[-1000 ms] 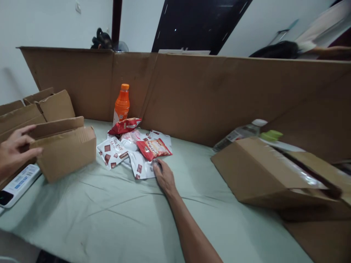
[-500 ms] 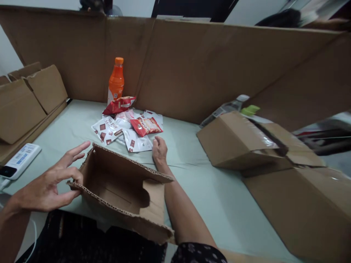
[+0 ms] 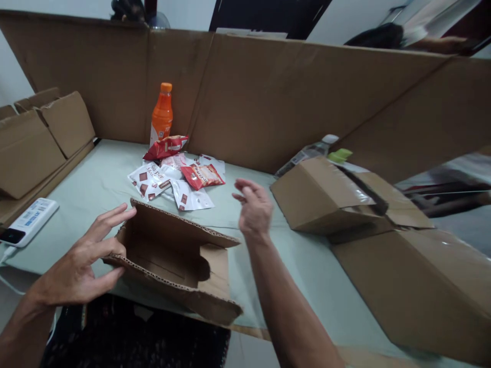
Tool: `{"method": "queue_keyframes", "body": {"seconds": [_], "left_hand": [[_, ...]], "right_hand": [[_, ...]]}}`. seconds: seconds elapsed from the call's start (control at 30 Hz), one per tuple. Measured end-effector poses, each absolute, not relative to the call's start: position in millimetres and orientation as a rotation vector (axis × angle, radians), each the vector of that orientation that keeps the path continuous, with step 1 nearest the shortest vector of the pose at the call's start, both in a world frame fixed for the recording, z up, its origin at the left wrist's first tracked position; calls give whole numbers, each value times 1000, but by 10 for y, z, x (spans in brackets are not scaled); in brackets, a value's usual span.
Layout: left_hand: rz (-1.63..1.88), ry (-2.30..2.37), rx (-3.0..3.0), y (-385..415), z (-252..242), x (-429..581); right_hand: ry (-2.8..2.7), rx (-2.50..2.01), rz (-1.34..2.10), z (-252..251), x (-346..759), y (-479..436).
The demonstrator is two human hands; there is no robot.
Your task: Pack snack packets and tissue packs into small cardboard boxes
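My left hand (image 3: 86, 260) grips the near left edge of an open cardboard box (image 3: 215, 296), thumb outside the wall, while its outer fingers reach the far left corner. The box stands at the table's front edge, a rounded cut-out in its right flap; its deepest part is in shadow. Right of the box, my right hand (image 3: 256, 207) is raised, slightly blurred, with fingers half curled and a little apart; I see nothing in it. Left of that hand lie a red snack packet (image 3: 203, 176), white printed pouches (image 3: 190, 196) and another red packet (image 3: 166, 147).
An orange drink bottle (image 3: 162, 117) stands behind the packets. A white power bank (image 3: 29, 222) with a cable lies left. Cardboard boxes (image 3: 414, 286) stand right, a clear bottle (image 3: 307, 153) behind them. A tall cardboard wall (image 3: 268, 102) closes the back; beyond it, a person's arm (image 3: 437, 45) shows.
My right hand has moved right and up, away from the packets and box, its fingers loosening. My left hand and the box have shifted only slightly.
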State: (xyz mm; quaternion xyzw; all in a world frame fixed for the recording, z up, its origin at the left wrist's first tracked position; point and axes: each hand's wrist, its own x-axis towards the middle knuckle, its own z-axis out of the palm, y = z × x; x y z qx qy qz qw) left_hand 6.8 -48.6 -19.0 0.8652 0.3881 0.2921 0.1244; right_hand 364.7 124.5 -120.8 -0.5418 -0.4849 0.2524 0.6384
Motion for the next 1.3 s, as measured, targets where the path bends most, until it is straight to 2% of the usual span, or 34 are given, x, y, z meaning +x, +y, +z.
{"method": "queue_keyframes", "body": {"seconds": [0.07,0.17,0.3,0.4,0.53,0.63,0.83,1.0,1.17,1.3], "left_hand": [[866,1105,2529,-472,-198,91],[879,1033,2553,-438,-210,145],[876,1015,2618,-430,-211,194],[822,1031,2687,-458,-202,186],[804,1052,2712,-484,-208,164],[842,1073,2693,-487,-232,166],[959,1087,2622,-473,-293,212],[1026,1090,2635,-442,-311,256],[995,1125,2606,-468,-342,256],[1048,1100,2548,-492,-407,273]], "right_hand": [[-1249,-997,609,-725,3723,786],[-1766,-660,769,-119,3615,205],[-2602,-573,998,129,3152,54],[-3042,-633,915,136,2838,191],[-3336,-918,511,267,2776,188],[-3243,-1120,278,318,3054,37],[-2699,-920,409,-67,3763,-237],[-2335,-901,422,-529,3856,-258],[-2165,-881,612,-667,3883,-171],[-2124,-914,891,-461,4044,-14]]}}
